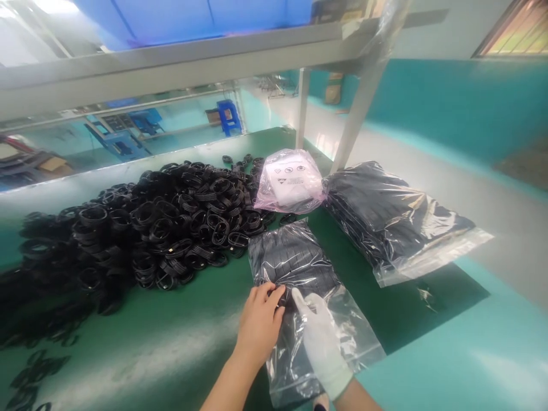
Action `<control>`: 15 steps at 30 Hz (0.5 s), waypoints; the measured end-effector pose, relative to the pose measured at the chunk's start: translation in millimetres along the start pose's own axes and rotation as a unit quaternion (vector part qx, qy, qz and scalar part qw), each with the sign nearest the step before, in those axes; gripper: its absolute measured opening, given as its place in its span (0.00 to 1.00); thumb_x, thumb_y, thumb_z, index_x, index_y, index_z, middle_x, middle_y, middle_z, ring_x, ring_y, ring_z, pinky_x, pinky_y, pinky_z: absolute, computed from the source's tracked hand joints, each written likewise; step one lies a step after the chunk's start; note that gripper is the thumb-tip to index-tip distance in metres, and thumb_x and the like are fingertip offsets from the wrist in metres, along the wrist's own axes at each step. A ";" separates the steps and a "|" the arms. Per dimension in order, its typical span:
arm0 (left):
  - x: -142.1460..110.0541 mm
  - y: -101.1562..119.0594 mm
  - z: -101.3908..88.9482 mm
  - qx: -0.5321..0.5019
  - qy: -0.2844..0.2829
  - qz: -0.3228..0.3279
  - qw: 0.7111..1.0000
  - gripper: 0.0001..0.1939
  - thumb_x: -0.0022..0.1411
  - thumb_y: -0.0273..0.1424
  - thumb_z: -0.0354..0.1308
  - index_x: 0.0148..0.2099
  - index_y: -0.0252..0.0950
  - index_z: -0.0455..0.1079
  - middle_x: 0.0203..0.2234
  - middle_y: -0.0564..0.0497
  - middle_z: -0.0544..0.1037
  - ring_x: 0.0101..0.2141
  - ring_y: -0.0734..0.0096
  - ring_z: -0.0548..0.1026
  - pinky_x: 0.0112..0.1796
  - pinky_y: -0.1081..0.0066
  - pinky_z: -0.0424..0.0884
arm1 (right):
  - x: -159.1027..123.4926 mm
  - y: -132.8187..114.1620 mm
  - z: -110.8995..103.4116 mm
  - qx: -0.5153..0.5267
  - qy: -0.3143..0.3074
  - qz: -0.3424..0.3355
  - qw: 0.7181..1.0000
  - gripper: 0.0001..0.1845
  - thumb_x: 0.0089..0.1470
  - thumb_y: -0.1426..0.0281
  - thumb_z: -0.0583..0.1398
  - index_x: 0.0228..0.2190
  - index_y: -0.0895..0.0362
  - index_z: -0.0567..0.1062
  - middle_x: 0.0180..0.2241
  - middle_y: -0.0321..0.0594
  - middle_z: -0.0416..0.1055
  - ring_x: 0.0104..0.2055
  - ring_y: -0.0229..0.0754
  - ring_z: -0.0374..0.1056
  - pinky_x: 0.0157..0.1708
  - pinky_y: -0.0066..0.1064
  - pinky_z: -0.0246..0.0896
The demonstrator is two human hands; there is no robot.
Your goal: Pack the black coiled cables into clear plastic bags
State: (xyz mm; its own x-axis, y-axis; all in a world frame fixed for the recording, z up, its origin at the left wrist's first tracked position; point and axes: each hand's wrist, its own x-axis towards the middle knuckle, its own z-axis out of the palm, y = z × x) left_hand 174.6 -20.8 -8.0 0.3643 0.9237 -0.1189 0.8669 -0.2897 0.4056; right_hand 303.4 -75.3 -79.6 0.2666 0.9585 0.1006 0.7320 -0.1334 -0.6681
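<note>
you have the clear bag [306,257] in the lower middle of the frame, lying on the green table [201,319], with dark coiled cables packed across its upper part and mostly slack film toward the bottom edge. your bare left hand [259,319] rests on it with the fingers bent and their tips against the film; your right hand [319,337], in a white glove, lies just beside it, thumb stretched out and the other fingers partly hidden. whether either hand is pinching the film, you cannot tell from here. as far as it can be judged, the packing is well short of finished: this bag is loaded, though whether its mouth is sealed does not show, and more bagged cables [372,200] lie at the right of the frame, while a large heap of loose cable coils [201,205] spreads from the centre to the left edge, still unbagged. for the count, you have two hands, one bag under them, and one pinkish bag [291,180] with printed white contents near the centre. the bagged cables at right look stacked, at least one bag, but the number cannot be told; the loose coils overlap and blur too much to count.
</note>
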 end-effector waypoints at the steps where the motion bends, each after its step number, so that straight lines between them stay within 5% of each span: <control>1: -0.2 -0.4 0.1 0.003 0.002 -0.003 1.000 0.19 0.58 0.28 0.46 0.52 0.46 0.61 0.47 0.53 0.64 0.46 0.68 0.62 0.45 0.66 0.64 | 1.3 -1.3 1.0 -0.001 -0.003 0.009 1.000 0.21 0.56 0.68 0.47 0.51 0.50 0.64 0.39 0.38 0.69 0.41 0.41 0.66 0.39 0.29 0.63; 10: -0.2 3.1 0.2 0.042 0.022 0.004 0.999 0.19 0.59 0.28 0.46 0.52 0.46 0.61 0.47 0.53 0.65 0.46 0.67 0.61 0.44 0.67 0.64 | 4.9 -11.0 1.4 0.076 0.025 0.035 0.996 0.19 0.56 0.71 0.45 0.47 0.57 0.67 0.44 0.44 0.67 0.46 0.42 0.64 0.46 0.35 0.61; 15: 1.9 6.0 -7.5 0.033 0.026 -0.003 0.999 0.17 0.59 0.29 0.46 0.50 0.46 0.64 0.45 0.54 0.67 0.43 0.67 0.63 0.41 0.66 0.65 | -1.2 0.4 -1.2 0.068 0.043 -0.019 0.997 0.19 0.56 0.70 0.46 0.48 0.56 0.65 0.48 0.44 0.64 0.52 0.42 0.60 0.51 0.37 0.57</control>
State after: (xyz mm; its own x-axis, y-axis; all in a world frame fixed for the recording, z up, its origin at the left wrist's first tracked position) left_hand 178.0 -18.9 1.0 0.3430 0.9365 -0.0728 0.8896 -0.2990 0.3451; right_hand 304.2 -76.8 -79.0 0.2969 0.9363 0.1874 0.6519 -0.0554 -0.7562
